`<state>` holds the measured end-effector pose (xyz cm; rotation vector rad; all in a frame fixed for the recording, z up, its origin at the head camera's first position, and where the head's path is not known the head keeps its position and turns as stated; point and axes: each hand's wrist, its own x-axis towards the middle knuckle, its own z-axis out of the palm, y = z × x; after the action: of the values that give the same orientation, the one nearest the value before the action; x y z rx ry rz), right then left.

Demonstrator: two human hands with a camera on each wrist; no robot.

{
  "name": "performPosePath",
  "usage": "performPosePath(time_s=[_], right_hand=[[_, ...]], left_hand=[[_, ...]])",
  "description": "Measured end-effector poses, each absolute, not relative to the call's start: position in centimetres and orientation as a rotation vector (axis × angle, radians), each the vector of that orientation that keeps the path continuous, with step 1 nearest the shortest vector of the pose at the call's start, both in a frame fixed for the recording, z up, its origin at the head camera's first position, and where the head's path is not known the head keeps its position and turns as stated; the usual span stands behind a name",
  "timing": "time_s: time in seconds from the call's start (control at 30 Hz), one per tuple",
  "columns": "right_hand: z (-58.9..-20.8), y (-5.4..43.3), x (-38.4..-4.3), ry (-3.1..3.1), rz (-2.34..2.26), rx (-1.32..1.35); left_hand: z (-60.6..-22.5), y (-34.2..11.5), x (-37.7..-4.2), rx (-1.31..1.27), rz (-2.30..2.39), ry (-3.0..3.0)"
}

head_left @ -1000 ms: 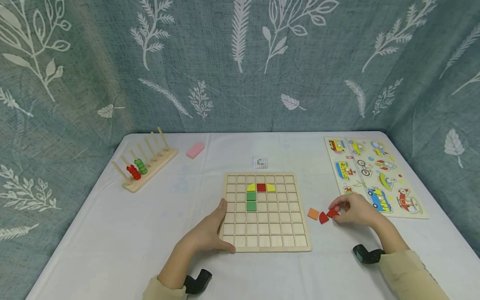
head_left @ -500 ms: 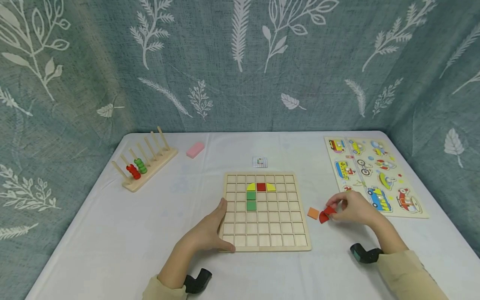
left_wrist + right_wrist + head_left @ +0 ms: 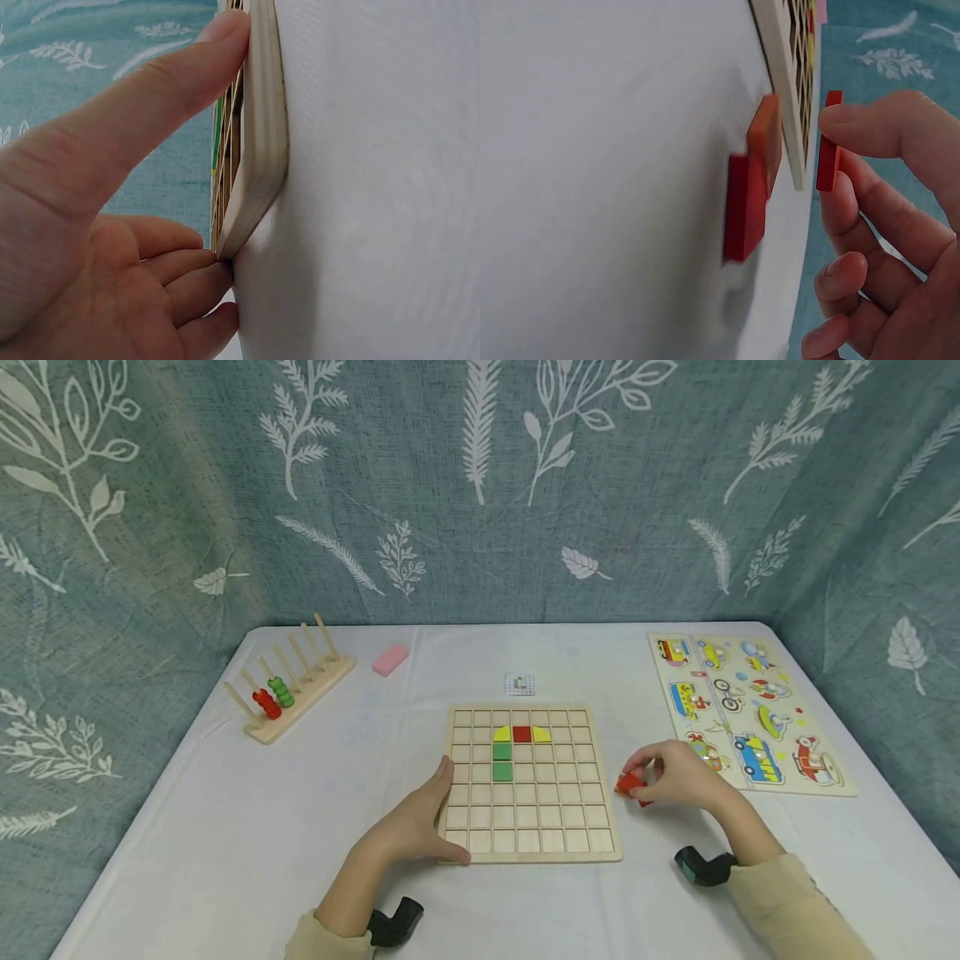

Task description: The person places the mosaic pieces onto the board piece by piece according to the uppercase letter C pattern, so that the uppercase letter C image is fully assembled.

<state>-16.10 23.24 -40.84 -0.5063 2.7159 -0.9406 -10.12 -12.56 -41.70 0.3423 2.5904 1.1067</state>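
Note:
My left hand [image 3: 412, 827] steadies the near left corner of a wooden grid board [image 3: 551, 817]. Its thumb lies along the front rim and its fingers touch the left side. Green, yellow and red tiles [image 3: 522, 735] sit in the board's upper cells. To the right of the board, my right hand [image 3: 678, 772] pinches a thin red piece [image 3: 829, 154] between thumb and fingers, above the cloth. Below it on the cloth lie another red piece [image 3: 746, 210] and an orange tile [image 3: 766, 139], mostly covered by the hand and held piece in the head view.
A small pattern card [image 3: 520, 685] lies behind the board. At the back left stand a peg rack [image 3: 303, 697] with red and green beads and a pink block [image 3: 391, 660]. A picture puzzle board [image 3: 750, 714] lies at the right, close to the right hand.
My right hand has lifted a red piece off the cloth and carried it left over the other red piece and orange tile. The left hand and the board have stayed put.

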Motion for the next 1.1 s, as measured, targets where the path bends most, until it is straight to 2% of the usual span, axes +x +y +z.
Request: performPosePath(time_s=[1.1], right_hand=[[-41.2,14.6,-16.3,2.568,-1.087,-0.749]], left_hand=[[-41.8,-12.5,-10.3,0.334,1.113,2.585]])
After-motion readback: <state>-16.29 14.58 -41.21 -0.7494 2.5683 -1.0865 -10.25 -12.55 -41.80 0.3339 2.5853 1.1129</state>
